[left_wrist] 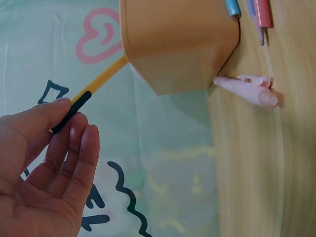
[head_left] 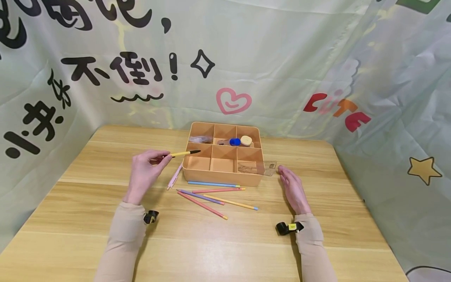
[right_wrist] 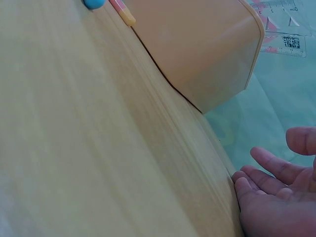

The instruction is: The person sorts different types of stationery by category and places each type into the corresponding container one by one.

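Between thumb and fingertips, my left hand pinches a slim yellow-and-black pen, also visible as a yellow pen in the left wrist view. The pen's dark end is over the front left compartment of a tan organizer box. A clear ruler leans in the front right compartment and sticks out past the box's side. Beside that end, my right hand rests near the table with relaxed fingers, holding nothing; the right wrist view shows the hand apart from the box.
Several pencils, among them a yellow pencil and a blue pencil, lie before the box. A pink pen lies at its left. The back compartments hold a blue round item, a cream round item and a clear packet.
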A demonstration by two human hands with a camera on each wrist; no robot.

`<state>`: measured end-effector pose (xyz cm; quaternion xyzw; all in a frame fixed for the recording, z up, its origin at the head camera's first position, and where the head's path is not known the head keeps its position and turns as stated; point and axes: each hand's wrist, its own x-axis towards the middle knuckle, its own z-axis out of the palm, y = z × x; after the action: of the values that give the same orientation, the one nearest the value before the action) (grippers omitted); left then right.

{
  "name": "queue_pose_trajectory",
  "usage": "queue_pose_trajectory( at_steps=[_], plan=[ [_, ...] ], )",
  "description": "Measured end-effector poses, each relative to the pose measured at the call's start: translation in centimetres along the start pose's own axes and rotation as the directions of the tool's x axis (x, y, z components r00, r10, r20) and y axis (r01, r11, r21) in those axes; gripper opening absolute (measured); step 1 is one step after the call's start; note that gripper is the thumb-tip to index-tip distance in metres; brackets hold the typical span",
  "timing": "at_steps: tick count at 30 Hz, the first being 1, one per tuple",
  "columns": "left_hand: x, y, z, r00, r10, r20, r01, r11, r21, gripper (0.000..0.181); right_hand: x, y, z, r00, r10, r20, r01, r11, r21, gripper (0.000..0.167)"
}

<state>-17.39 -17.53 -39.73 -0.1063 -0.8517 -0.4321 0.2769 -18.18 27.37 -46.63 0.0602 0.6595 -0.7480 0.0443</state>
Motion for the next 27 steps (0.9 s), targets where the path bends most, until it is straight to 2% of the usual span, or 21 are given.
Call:
queue_pose_trajectory(
  at_steps=[5, 10, 20, 27],
  plan=[
    [-0.1, 0.1, 0.5, 1.0, 0.003, 0.025, -0.003, 1.0, -0.014, 0.012, 0.2, 0.1, 0.0, 1.0, -0.001, 0.003, 0.001, 1.0, 0.005, 0.052],
    [-0.2, 0.3, 0.9, 0.998, -0.008, 0.056, 0.008, 1.0, 0.009, 0.013, 0.2, 0.1, 0.1, 1.0, -0.002, 0.002, 0.002, 1.0, 0.006, 0.052],
    [-0.4, 0.5, 1.9, 0.996, 0.046, 0.074, -0.049, 0.998, 0.044, 0.011, 0.2, 0.0, -0.1, 1.0, 0.002, 0.008, -0.002, 1.0, -0.014, 0.052],
    [-0.5, 0.4, 2.2, 0.993, 0.038, 0.114, -0.045, 0.997, 0.062, 0.012, 0.2, 0.0, 0.1, 1.0, 0.014, 0.005, -0.014, 0.999, -0.03, 0.05]
  ],
)
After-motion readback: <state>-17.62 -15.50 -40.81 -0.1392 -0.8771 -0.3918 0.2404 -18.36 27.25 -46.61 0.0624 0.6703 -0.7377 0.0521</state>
